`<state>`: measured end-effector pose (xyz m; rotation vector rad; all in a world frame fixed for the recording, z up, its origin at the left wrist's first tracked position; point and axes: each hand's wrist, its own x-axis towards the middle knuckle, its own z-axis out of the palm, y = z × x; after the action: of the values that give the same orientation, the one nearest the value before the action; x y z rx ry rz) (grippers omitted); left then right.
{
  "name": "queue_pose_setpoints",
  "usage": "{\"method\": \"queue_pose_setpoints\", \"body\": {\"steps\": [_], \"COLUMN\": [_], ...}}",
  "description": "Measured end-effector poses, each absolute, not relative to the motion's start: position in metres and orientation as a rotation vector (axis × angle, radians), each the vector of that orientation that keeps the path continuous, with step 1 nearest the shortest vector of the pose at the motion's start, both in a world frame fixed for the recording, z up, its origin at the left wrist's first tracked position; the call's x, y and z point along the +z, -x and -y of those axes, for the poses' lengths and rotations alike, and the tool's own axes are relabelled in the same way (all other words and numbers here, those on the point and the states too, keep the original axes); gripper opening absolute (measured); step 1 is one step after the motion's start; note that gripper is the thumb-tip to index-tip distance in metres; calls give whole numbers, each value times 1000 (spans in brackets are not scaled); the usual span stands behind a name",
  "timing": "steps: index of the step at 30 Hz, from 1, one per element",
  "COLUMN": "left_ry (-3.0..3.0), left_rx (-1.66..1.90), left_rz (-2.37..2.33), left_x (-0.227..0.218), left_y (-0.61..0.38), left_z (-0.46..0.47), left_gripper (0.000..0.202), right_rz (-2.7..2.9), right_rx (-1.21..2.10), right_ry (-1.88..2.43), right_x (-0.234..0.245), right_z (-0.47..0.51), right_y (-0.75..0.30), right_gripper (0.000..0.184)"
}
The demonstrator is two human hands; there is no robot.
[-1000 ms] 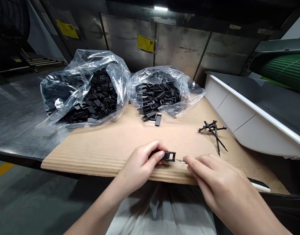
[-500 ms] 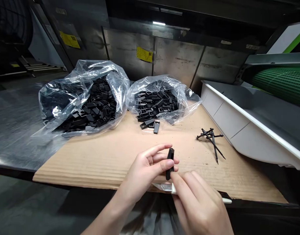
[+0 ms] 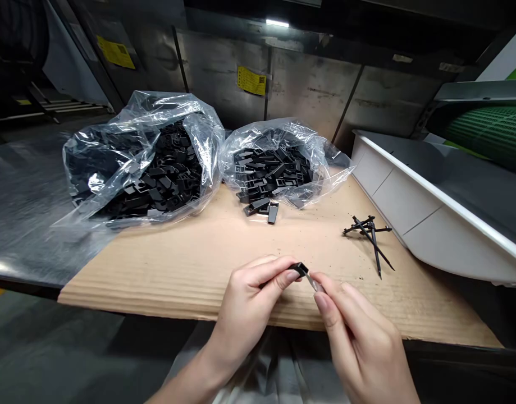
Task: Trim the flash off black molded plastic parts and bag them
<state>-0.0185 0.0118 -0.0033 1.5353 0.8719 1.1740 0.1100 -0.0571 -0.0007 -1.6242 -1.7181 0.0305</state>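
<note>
Between its thumb and fingers, my left hand (image 3: 258, 292) grips a small black plastic part (image 3: 300, 269), its hollow end turned to the right. My right hand (image 3: 359, 331) is closed around a knife (image 3: 313, 282); the thin blade shows and its tip touches or nearly touches the end of the part. The fingers hide the knife's handle. Both hands are just above the front edge of a cardboard sheet (image 3: 165, 264). Past them lie a few loose black parts (image 3: 273, 213) in front of a clear plastic bag (image 3: 325, 185).
A larger clear bag (image 3: 207, 129) of black parts stands at the left. Thin black sprue sticks (image 3: 373, 241) lie crossed on the cardboard at the right. Beside them is a white bin (image 3: 426, 224). Metal panels (image 3: 312, 95) with yellow labels rise at the back.
My left hand has tipped the black part from upright to pointing right. My right hand has shifted right and raised the knife blade to the part's end. The view has moved slightly.
</note>
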Motion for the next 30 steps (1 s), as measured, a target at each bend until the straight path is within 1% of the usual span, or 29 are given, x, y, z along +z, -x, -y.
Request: {"method": "queue_pose_setpoints", "body": {"steps": [6, 9, 11, 18, 23, 27, 30], "left_ry": [-1591, -1558, -1543, -1575, -1587, -1605, -1610], "left_rx": [1193, 1140, 1117, 1115, 1116, 1111, 1103], "left_rz": [-874, -850, -855, -873, -835, -851, -854], "left_x": [-4, -3, -2, -3, -3, -3, -2], "left_y": [20, 22, 23, 20, 21, 23, 24], "left_z": [-11, -9, -9, -11, -10, -9, -8], "left_gripper": [16, 15, 15, 13, 14, 13, 12], "right_rz": [1732, 1722, 1703, 1711, 1816, 1756, 1700], "right_rx": [-54, -137, -119, -24, -3, 57, 19], "right_ry": [1595, 1676, 1693, 1468, 1490, 1541, 1673], "right_x": [-6, -9, -9, 1, 5, 4, 2], "right_z": [50, 46, 47, 56, 52, 50, 48], "right_y": [-109, -118, -124, -120, -116, -118, -121], "right_gripper": [27, 24, 22, 13, 14, 15, 19]}}
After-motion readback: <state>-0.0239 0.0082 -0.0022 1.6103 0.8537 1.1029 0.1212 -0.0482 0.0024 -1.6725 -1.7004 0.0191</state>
